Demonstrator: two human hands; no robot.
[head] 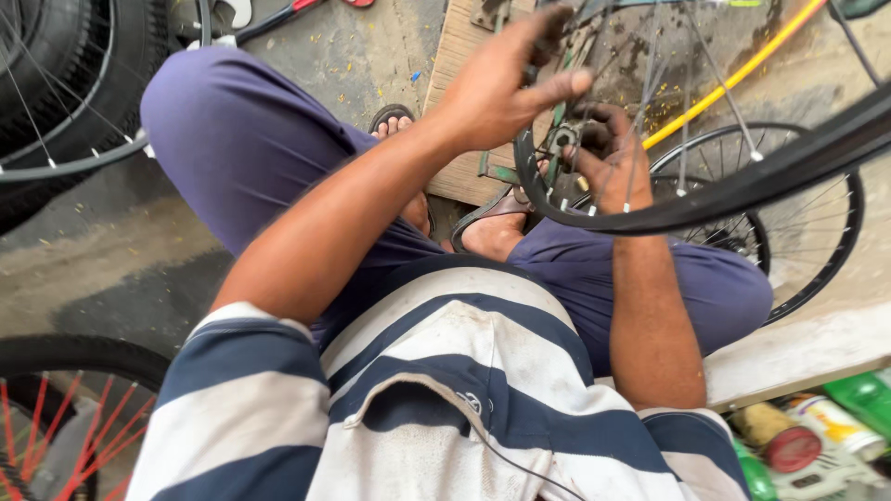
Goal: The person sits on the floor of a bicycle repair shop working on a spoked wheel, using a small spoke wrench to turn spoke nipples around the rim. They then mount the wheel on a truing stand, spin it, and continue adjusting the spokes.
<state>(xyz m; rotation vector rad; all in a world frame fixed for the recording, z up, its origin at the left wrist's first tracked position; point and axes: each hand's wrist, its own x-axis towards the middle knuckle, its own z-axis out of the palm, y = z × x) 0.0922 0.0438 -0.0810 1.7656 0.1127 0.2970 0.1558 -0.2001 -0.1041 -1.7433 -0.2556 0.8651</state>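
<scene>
Wheel with red spokes (65, 417) — lying at the lower left on the concrete floor (111, 250). Black tyre (65, 83) with silver spokes resting at the upper left. Second black wheel (798, 232) lying flat at right. Yellow tube (733, 74) running diagonally above it. Cans and green bottles (826, 431) — crowding the lower right corner. Wooden board (459, 111) sitting underfoot.

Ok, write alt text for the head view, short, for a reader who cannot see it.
Seen from above, a seated person works on a black spoked bicycle wheel held over their lap: the left hand grips near its hub, the right hand reaches in among the spokes. More wheels lie on the concrete floor.
</scene>
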